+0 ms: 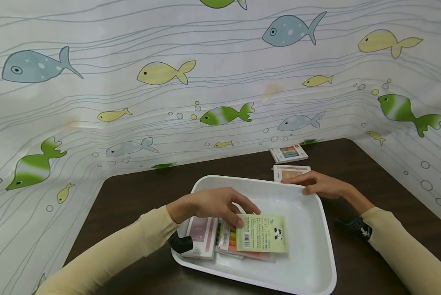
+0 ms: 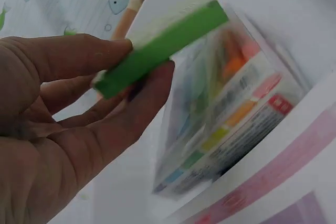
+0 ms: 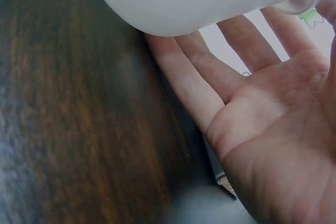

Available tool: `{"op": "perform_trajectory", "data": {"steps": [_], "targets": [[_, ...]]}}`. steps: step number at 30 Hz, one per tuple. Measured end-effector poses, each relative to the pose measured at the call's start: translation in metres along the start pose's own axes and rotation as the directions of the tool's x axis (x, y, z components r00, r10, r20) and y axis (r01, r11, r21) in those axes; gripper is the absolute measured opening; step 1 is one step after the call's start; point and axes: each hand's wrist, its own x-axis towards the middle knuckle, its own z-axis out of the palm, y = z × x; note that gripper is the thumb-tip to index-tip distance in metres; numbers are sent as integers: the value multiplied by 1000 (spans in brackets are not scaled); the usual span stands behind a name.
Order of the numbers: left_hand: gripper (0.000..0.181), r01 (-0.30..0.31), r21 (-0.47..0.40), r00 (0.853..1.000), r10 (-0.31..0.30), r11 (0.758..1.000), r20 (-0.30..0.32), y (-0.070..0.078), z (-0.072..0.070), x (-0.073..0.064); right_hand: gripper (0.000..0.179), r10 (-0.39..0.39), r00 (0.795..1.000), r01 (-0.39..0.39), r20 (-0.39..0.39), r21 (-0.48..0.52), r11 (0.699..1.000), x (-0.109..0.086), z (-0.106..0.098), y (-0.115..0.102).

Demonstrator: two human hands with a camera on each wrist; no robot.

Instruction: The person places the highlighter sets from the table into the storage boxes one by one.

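My left hand pinches a flat pale-green box with a small panda and printed text, between thumb and fingers at one edge. In the left wrist view its bright green side faces the camera. The box is over a white plastic tray, overlapping several packs inside. My right hand grips the tray's far right corner, thumb over the rim and fingers outside. From the right wrist, the fingers reach under the tray's rounded outer wall.
Inside the tray, a white box with a purple panel lies left of a rainbow-striped pack. Behind the tray, on the dark wood table, are a box with an orange-brown panel and a rainbow-fronted box. Fish-patterned sheeting walls the table.
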Motion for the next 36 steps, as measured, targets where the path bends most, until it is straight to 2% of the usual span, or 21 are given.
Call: {"op": "perform_trajectory", "data": {"steps": [1, 2, 5, 7, 11, 14, 18, 20, 24, 27, 29, 31, 34, 36], "targets": [[44, -17, 81, 1000, 18, 997, -16, 2, 0, -1, 53, -1, 1000, 1, 2, 1, 1000, 0, 0, -1], [43, -29, 179, 998, 37, 983, -43, 4, -1, -3, 53, -2, 1000, 2, 3, 2, 1000, 0, 0, -1], [41, -16, 422, 988, 79, 907, -133, 9, -8, -10, 52, -15, 1000, 15, 14, -2, 1000, 0, -1, -2], [44, 7, 489, 982, 87, 872, -170, 10, -13, -14, 52, -10, 1000, 10, 13, -4, 1000, -1, -2, -2], [48, 6, 505, 976, 105, 863, -191, 4, -20, -23, 52, -5, 1000, 5, 5, -6, 1000, -2, -3, -2], [49, -1, 503, 964, 134, 864, -228, -5, -25, -34, 52, -6, 1000, 6, -1, -2, 1000, -3, -2, 0], [48, 16, 490, 934, 162, 872, -318, -19, -33, -56, 51, -14, 1000, 14, 9, -10, 1000, -2, 1, 3], [46, 22, 478, 911, 179, 878, -370, -26, -38, -66, 51, -23, 1000, 23, 15, -17, 1000, -2, 1, 4], [48, 58, 490, 855, 210, 870, -474, -45, -48, -78, 50, -35, 999, 35, 5, -20, 999, -3, 0, 4], [50, 89, 467, 817, 204, 880, -539, -64, -54, -84, 50, -34, 999, 34, 2, -15, 999, -3, -1, 4], [50, 82, 415, 803, 187, 906, -565, -76, -58, -87, 50, -31, 999, 31, 4, -13, 999, -3, -1, 4], [48, 59, 327, 794, 154, 943, -588, -88, -61, -88, 50, -25, 1000, 25, 7, -9, 1000, -3, 0, 4], [48, -13, 157, 792, 106, 988, -602, -104, -65, -88, 50, -12, 1000, 12, 4, -11, 1000, -2, 0, 4], [49, -68, 42, 794, 79, 997, -603, -113, -68, -86, 51, -7, 1000, 7, -3, -14, 1000, -1, -1, 3]]}}
